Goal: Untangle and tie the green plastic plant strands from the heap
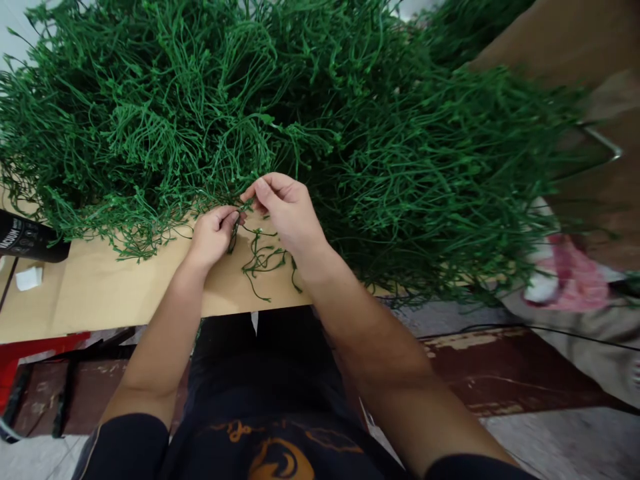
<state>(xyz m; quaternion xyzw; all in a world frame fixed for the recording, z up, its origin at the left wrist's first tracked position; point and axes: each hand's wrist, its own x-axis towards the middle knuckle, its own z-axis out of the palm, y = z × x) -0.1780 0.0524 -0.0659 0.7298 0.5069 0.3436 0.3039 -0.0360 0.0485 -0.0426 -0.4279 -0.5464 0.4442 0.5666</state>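
Note:
Thin green stems, apparently artificial plant parts, form a large heap [190, 100] across the table. At the heap's front edge, my left hand [213, 233] pinches a green stem between thumb and fingers. Just to its right and slightly higher, my right hand [287, 207] is closed in a pinch at the same stem; the fingertips partly hide it. A few loose green stems [263, 257] lie on the cardboard-coloured tabletop [115, 280] below my hands.
A black cylindrical container [33, 237] lies at the left edge, close to a small white piece [29, 279]. On the right are a brown cardboard sheet [565, 40] and pink cloth [580, 277]. A dark red beam [525, 367] runs below the table.

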